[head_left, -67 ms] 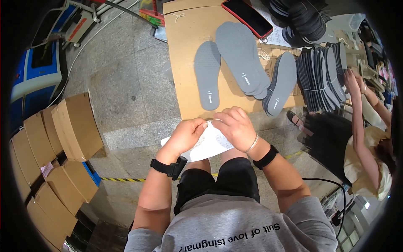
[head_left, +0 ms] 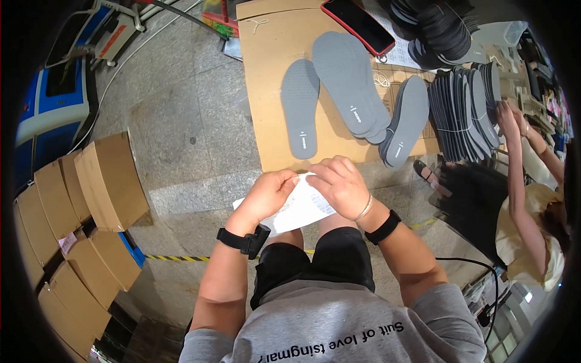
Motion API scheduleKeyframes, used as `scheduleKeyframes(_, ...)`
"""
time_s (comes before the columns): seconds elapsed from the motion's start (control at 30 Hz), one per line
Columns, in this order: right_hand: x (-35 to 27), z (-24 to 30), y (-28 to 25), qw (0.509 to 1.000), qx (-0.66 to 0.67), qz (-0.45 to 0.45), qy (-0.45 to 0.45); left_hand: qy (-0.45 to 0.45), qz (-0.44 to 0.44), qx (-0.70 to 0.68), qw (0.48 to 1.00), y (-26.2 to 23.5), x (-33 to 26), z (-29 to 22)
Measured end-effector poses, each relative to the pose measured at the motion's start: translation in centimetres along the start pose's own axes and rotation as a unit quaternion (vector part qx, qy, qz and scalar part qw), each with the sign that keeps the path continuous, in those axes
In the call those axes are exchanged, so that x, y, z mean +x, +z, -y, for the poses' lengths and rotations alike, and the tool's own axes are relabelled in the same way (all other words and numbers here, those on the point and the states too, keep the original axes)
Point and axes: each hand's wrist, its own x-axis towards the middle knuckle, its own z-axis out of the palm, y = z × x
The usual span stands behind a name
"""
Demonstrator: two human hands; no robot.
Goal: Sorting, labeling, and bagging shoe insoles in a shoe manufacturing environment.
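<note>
Both my hands hold a white sheet of paper over my lap, just in front of the cardboard-covered table. My left hand pinches its upper left edge and my right hand grips the upper right part, fingers curled over it. On the table past my hands lies a single grey insole, a stack of grey insoles and another grey insole stack to the right.
Rows of dark insoles stand at the table's right end, where another person's hand reaches. A red phone lies at the far edge. Cardboard boxes pile on the floor at left, beside a blue machine.
</note>
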Motion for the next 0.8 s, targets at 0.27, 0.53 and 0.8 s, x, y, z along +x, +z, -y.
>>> scheduleKeyframes(0.27, 3.2, -2.2, 0.4, 0.944, 0.232, -0.043, 0.228, 0.074, -0.068, 0.260, 0.960, 2.0, 0.1, 0.4)
scheduleKeyframes(0.53, 5.3, -5.3, 3.8, 0.954, 0.186, 0.075, 0.222, 0.123, -0.070, 0.297, 0.944, 4.8, 0.6, 0.8)
scheduleKeyframes(0.8, 6.0, -5.2, 4.6, 0.962, 0.128, 0.085, 0.227, 0.101, -0.056, 0.290, 0.950, 4.7, 0.6, 0.6)
